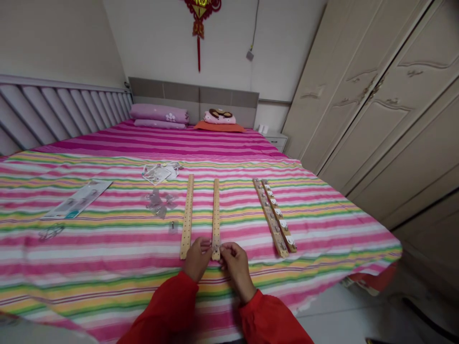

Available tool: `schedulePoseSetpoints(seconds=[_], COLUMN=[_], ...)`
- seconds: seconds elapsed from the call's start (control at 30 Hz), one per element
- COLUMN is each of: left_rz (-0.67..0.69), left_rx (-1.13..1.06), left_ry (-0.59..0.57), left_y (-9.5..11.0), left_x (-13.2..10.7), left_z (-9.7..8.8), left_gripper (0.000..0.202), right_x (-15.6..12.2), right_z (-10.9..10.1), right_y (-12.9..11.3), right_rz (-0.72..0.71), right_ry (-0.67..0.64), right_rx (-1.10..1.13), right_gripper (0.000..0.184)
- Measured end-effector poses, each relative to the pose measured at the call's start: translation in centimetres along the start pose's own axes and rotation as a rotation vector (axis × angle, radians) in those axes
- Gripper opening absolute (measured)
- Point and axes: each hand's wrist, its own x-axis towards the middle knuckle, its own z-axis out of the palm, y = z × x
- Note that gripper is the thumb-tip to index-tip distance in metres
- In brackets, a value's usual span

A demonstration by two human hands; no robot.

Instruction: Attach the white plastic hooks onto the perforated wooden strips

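Note:
My left hand [198, 258] is closed, its fingertips touching the left side of the near end of a light wooden strip with rows of holes [216, 215]. From the other side my right hand [234, 263] meets that same end, thumb and forefinger pinched together. Between the fingertips, on the strip, lies a small shiny piece [215, 248], too small to name. A second holed strip [187, 215] lies parallel, just left of my left hand. Beyond it are a small clear packet with a dark metal piece [173, 227] and a cluster of clear packets [156, 202].
Two filled strips, one with small metal pieces [270, 217] and one with white cards [279, 215], lie to the right. White tagged items [160, 172] lie at the back, a long flat package [79, 199] and thin wire loops [51, 231] at left. Everything rests on a striped bedspread [125, 260].

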Motion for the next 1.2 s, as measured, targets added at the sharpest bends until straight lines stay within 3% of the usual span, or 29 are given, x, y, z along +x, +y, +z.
schedulePoseSetpoints(seconds=[0.13,0.37,0.53,0.7,0.83,0.93,1.03,1.2], left_rz=[-0.03,0.01,-0.006,-0.095,-0.229,-0.274,-0.305,-0.325], left_rx=[-0.049,-0.051,-0.08,-0.199,-0.284,-0.315,-0.251,0.019], left_ry=[-0.017,-0.086,-0.067,-0.113,-0.09,-0.162,-0.226,-0.193], left_y=[-0.1,-0.3,-0.4,-0.1,0.0,0.5,1.4,3.1], left_x=[-0.1,-0.2,-0.1,-0.1,-0.1,0.1,0.5,1.4], left_z=[0.0,0.0,0.0,0.1,0.3,0.5,0.6,0.8], left_gripper=[0.048,0.047,0.048,0.055,0.054,0.049,0.039,0.04], right_x=[0.0,0.4,0.5,0.1,-0.2,-0.4,-0.5,-0.7], right_z=[0.3,0.2,0.1,0.4,0.5,0.3,0.2,-0.1], right_y=[-0.2,0.4,0.9,0.9,0.7,0.7,0.5,-0.1], right_rz=[-0.018,-0.059,-0.083,-0.053,0.069,0.113,0.102,0.133], right_ry=[0.019,-0.001,-0.017,0.01,0.001,-0.021,-0.035,-0.036], right_rx=[0.05,0.006,-0.016,0.002,0.068,0.159,0.221,0.255], right_gripper=[0.037,0.039,0.039,0.043,0.049,0.049,0.044,0.044])
